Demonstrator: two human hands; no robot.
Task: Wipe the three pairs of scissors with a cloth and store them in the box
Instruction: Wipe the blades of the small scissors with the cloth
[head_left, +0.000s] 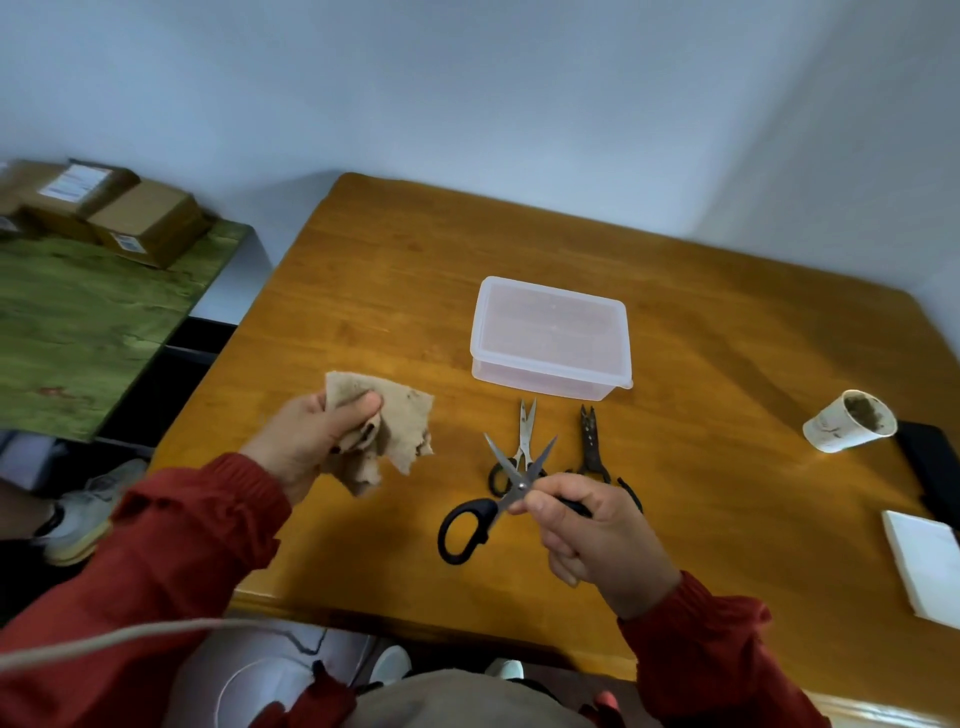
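My left hand (317, 436) grips a stained beige cloth (400, 423) above the table's left part. My right hand (592, 535) holds black-handled scissors (467, 527) by one handle, blades spread apart and pointing away from me, lifted over the table. Behind them a small pair of silver scissors (525, 434) lies flat, its tips toward the box. A rusty dark pair of scissors (592, 447) lies just to its right. The clear plastic box (550, 338) stands further back with its lid on.
A dirty paper cup (849, 421) lies on its side at the right, next to a dark object (930, 462) and a white pad (927, 564) at the table's right edge. Cardboard boxes (124, 213) sit on a green surface far left. The wooden table (363, 291) meets the wall behind.
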